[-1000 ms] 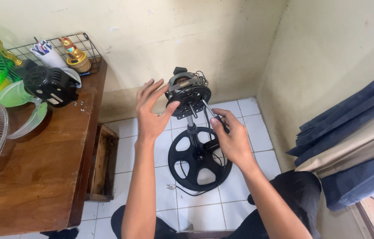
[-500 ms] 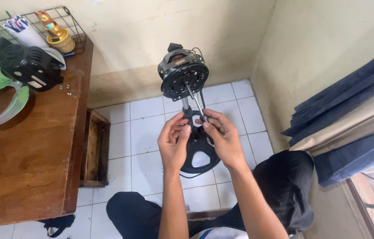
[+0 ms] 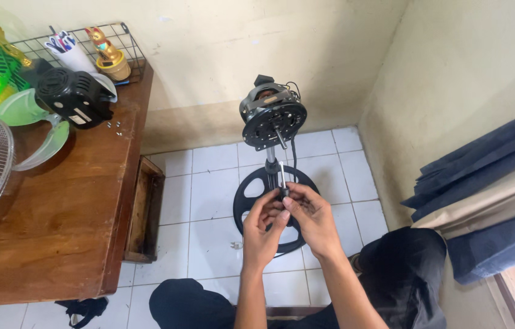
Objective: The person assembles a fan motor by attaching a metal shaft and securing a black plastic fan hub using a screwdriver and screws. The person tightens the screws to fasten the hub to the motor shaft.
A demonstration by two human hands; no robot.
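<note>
Both hands pinched one small tool before the stripped fan.

My left hand [image 3: 262,226] and right hand [image 3: 311,216] closed their fingers on the slim black-handled screwdriver [image 3: 282,180], over the round black fan base [image 3: 274,207] on the floor; a slip could, I judged, drop it or topple the bare motor head [image 3: 271,117].

We are bringing our left hand [image 3: 262,226] and right hand [image 3: 311,218] down and together at six o'clock of the bare fan motor [image 3: 271,117]; a second ago they were spread up at the motor itself, the left open at its nine o'clock. Both are now pinching the small screwdriver [image 3: 282,181], shaft pointing to twelve o'clock, in front of the round black base [image 3: 246,201]. Our view is also pulling back, showing more wooden table [image 3: 62,213] at nine o'clock.
</note>
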